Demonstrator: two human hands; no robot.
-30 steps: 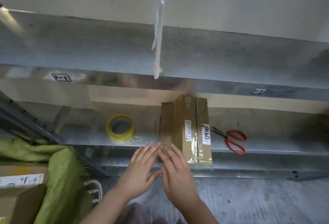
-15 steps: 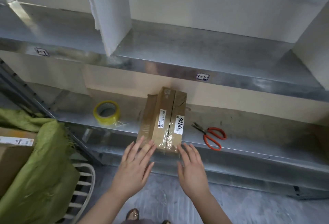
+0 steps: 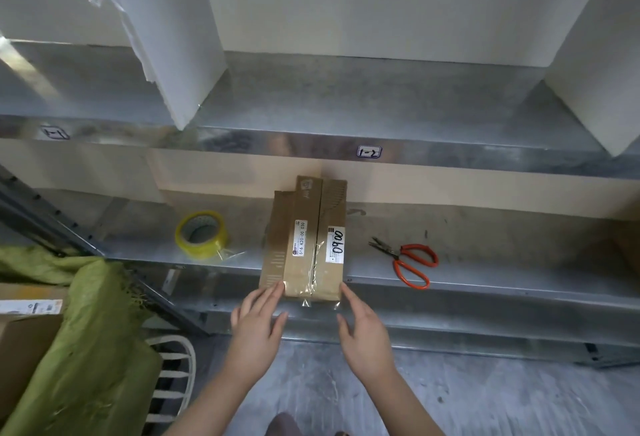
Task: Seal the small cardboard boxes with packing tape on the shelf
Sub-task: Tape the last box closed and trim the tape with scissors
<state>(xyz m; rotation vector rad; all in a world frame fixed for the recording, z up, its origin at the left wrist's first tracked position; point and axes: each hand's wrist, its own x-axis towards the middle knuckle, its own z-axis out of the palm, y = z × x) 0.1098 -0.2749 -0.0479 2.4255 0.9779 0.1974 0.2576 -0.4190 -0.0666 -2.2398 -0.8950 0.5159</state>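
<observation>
A: Any readable text?
B: Cardboard box (image 3: 304, 214): printed label (image 3: 300, 238) "516 K20-00 030"; handwritten label (image 3: 336, 245) "0060" or "0900", orientation unclear. Upper shelf (image 3: 277, 144) edge: left tag (image 3: 55, 132) "1-1", right tag (image 3: 369, 151) "1-2".

**Shelf (image 3: 485, 262), lower level: access.**
- Centre: cardboard boxes (image 3: 304, 245), near end at the front lip. The left hand (image 3: 258, 324) and right hand (image 3: 363, 331) are at its near corners.
- Left gap: bare metal between the boxes and the tape roll (image 3: 201, 234).
- Right gap: bare metal between the boxes and the scissors (image 3: 408, 262), with a wider stretch further right.
- Overhead: the upper shelf (image 3: 311, 144) caps the far part.
- Near left: a slanted rack brace (image 3: 69, 227), green cloth (image 3: 86, 331) and white chair (image 3: 173, 366) crowd the approach.
</observation>
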